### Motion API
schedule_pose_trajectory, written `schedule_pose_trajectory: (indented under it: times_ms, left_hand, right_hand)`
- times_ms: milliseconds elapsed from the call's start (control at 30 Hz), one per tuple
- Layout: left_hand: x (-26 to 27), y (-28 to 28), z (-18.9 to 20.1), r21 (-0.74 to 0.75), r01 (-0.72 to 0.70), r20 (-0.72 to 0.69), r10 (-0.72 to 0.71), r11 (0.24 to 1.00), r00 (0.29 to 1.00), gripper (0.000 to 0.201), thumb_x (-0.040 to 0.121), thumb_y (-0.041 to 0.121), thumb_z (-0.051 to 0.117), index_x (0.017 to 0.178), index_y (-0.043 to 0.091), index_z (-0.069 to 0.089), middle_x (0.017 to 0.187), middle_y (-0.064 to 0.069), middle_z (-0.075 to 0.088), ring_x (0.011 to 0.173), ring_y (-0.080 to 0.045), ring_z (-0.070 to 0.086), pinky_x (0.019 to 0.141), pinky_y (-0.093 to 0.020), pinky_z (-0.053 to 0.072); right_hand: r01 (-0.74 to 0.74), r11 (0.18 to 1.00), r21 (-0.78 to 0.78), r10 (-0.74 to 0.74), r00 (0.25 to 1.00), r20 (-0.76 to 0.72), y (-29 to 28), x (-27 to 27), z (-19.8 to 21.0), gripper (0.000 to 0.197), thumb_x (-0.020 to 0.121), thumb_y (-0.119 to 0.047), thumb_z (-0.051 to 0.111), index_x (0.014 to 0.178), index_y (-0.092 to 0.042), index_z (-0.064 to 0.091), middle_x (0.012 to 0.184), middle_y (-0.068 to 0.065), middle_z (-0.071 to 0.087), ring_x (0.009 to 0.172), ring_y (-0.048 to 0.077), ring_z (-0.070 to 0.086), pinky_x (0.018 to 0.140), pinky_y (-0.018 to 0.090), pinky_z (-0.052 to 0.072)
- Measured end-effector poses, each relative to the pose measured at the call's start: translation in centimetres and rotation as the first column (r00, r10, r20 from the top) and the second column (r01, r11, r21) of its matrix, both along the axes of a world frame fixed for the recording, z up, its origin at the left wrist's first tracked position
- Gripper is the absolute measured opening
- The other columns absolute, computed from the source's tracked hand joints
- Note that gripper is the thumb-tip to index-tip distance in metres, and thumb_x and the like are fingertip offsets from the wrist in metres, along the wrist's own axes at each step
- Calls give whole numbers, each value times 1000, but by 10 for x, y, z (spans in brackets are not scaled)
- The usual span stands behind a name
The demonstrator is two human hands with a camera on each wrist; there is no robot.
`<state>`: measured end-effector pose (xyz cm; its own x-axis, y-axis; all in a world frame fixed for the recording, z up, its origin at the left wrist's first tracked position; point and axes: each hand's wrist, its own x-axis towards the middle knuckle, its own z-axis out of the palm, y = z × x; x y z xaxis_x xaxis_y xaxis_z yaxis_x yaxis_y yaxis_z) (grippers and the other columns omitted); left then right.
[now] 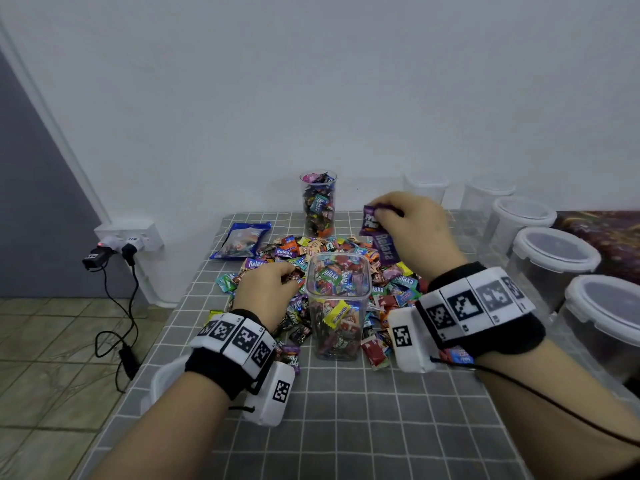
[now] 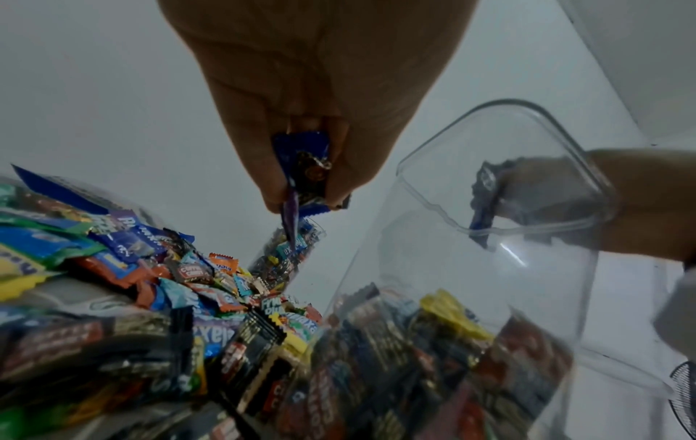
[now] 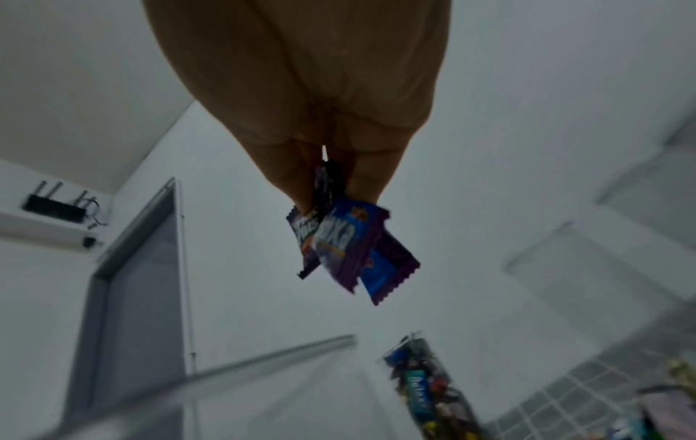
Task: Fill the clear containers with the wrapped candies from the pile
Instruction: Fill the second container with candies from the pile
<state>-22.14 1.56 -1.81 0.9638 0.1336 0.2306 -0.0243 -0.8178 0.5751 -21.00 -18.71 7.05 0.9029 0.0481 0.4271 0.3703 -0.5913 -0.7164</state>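
A square clear container (image 1: 336,306), more than half full of wrapped candies, stands in the middle of the candy pile (image 1: 277,252). My right hand (image 1: 412,225) is raised behind and right of its mouth and pinches several purple wrapped candies (image 1: 379,237); they dangle from its fingertips in the right wrist view as purple candies (image 3: 350,247). My left hand (image 1: 273,289) is low on the pile, just left of the container, and pinches a blue wrapped candy (image 2: 305,166). A tall round container (image 1: 318,202), full of candies, stands at the back.
A blue candy bag (image 1: 242,240) lies at the back left of the grey checked tablecloth (image 1: 346,410). Several lidded clear tubs (image 1: 554,258) line the right side. A wall socket with plugs and cables (image 1: 117,247) is left of the table.
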Motion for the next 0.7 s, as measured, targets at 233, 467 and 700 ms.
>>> schedule_pose_trajectory:
  times_ms: [233,467,700]
  left_hand:
    - [-1,0,-1,-26,12,18,-11,1000,1000,21,88,19,58,105,14,70,94,-5,71,79,-19,61,73,-28,46]
    - [-4,-1,2,-23,18,37,-18,1000,999,16,88,18,57,97,16,70,81,0,66,69,-14,53,63,-25,36]
    - [-7,-3,4,-52,16,43,-14,999,999,15,87,17,59,96,14,70,75,3,61,72,-16,54,65,-25,36]
  right_hand:
    - [-134,991,25,135,989,-65,26,-13,-3,22,93,-12,50,104,-13,69,91,-2,62,93,21,60,85,41,50]
    - [-164,975,-152,149,983,-110,31,-21,-27,25,95,-14,49,110,-15,68,105,4,64,95,17,55,78,25,40]
    - [-216,906,-365,189,976,-109,33,-23,-24,25,93,-18,49,110,-17,67,109,1,61,101,18,55,88,35,43]
